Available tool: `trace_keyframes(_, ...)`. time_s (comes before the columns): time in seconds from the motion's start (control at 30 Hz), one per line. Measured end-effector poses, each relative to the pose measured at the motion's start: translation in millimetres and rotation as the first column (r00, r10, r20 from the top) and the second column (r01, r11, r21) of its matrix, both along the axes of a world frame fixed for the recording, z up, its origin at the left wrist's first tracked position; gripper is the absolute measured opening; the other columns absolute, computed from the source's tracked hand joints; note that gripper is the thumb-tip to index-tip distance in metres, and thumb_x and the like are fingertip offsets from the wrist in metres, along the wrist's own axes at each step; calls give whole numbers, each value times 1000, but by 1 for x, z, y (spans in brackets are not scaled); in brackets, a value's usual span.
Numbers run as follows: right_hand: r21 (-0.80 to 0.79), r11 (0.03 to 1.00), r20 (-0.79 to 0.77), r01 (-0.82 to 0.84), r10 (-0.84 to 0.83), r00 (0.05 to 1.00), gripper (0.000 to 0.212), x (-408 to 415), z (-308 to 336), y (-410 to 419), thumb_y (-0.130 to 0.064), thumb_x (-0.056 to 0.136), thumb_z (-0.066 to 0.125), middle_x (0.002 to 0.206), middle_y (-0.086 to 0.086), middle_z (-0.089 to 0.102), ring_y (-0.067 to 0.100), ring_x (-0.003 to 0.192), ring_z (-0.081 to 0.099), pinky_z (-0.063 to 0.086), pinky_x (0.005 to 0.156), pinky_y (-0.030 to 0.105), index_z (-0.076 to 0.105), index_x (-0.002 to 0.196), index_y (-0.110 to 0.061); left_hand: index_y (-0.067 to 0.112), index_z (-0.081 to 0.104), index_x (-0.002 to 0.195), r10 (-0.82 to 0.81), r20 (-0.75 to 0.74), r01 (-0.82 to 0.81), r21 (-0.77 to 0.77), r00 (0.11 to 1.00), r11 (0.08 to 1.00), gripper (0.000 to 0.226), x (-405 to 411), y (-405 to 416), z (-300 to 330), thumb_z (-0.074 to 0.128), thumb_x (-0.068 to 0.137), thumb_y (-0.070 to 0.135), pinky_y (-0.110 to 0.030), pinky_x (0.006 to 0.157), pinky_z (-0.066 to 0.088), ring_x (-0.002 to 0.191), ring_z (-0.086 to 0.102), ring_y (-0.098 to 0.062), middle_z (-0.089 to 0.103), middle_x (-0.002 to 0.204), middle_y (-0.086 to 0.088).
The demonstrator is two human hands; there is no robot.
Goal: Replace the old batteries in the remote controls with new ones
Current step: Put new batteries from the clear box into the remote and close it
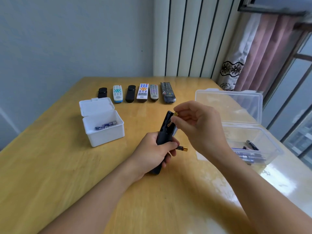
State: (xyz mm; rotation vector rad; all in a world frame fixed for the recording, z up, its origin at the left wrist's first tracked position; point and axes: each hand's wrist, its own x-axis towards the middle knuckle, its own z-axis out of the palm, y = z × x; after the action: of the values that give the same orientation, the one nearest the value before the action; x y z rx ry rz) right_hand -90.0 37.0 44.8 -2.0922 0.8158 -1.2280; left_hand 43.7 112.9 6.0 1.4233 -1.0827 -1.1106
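At frame centre the black remote (164,130) stands tilted, back facing up so its battery bay is reachable. The left hand (152,154) grips its lower half and also traps a gold-tipped battery (182,148), probably the spare. The right hand (199,125) fingers pinch another battery (174,115) at the bay; going in or out is unclear. White box (104,130) centre left, clear box (249,146) right, on the tabletop (50,166).

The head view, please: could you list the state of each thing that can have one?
White box: lid open, blue batteries inside.
Clear box: lid open, batteries inside.
Black remote: held in left hand, compartment open.
Gold-ended battery: pinched by right hand at the compartment.
Second battery: held in left hand.
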Motion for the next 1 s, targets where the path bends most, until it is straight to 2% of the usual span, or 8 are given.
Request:
trace_keyframes(0.17, 73, 997, 155, -13, 1, 988, 15, 0, -2, -2, -6, 82, 82, 79, -3, 75, 8, 72, 74, 60, 68, 21, 73, 93, -9, 7, 70, 99, -6, -7, 6, -12, 1000, 1000, 11, -1, 2, 2, 62, 97, 16, -24, 47, 43, 52, 52, -14, 65, 70, -2)
trace_keyframes(0.33, 65, 997, 74, 34, -38, 997, 12, 5, -9, -2, -13, 81, 84, 79, -7, 74, 7, 73, 72, 61, 70, 26, 75, 89, -14, 6, 68, 99, 2, 41, -1, -16, 999, 1000, 12, 0, 3, 0, 63, 96, 16, -25, 45, 42, 49, 51, -13, 63, 68, -1)
trace_keyframes(0.5, 21, 995, -1, 99, -99, 995, 12, 8, -10, -5, -19, 79, 85, 85, -12, 67, 10, 77, 66, 57, 69, 26, 79, 88, -22, 3, 67, 100, -10, 1, 10, -8, 1000, 1000, 15, -1, 4, -1, 64, 96, 17, -26, 44, 41, 49, 48, -14, 63, 67, -1)
trace_keyframes(0.67, 26, 997, 26, 72, -72, 997, 14, 16, -9, 0, -15, 83, 82, 93, -15, 71, 3, 88, 69, 59, 76, 26, 81, 97, -14, 5, 64, 96, -6, -65, 5, -16, 998, 1000, 12, -1, 7, 4, 67, 94, 17, -25, 42, 39, 46, 46, -14, 63, 68, -3)
trace_keyframes(0.73, -63, 997, 10, 52, -51, 999, 7, 20, -12, 4, -13, 88, 76, 86, -7, 73, 10, 80, 70, 58, 69, 30, 81, 91, -8, 4, 62, 93, 3, -58, -5, -31, 998, 1000, 11, 0, 8, 7, 66, 94, 15, -24, 42, 39, 44, 44, -14, 63, 65, -2)
trace_keyframes(0.83, -239, 971, -71, -1, -17, 997, 23, 27, -17, 15, -12, 97, 66, 90, 12, 68, 16, 66, 60, 49, 51, 30, 74, 80, 0, 5, 58, 82, 21, -61, -24, -56, 998, 998, 16, 3, 10, 10, 63, 96, 12, -24, 41, 37, 41, 41, -13, 57, 52, 3)
trace_keyframes(0.93, -183, 983, -30, 16, -22, 999, 7, 32, -13, 19, -11, 93, 71, 99, -2, 70, 7, 73, 63, 45, 49, 15, 76, 94, -7, 13, 60, 79, 21, -119, -32, -91, 993, 995, 18, 3, 10, 13, 61, 97, 11, -24, 42, 35, 42, 40, -14, 52, 47, 6)
trace_keyframes(1.0, -27, 999, 30, 17, -16, 999, 30, 33, -10, 17, -14, 89, 76, 104, -16, 67, 7, 89, 69, 44, 50, 7, 70, 118, -18, 11, 63, 87, -1, -148, -14, -104, 989, 994, 10, 5, 10, 14, 61, 97, 11, -24, 43, 36, 45, 41, -14, 55, 50, 6)
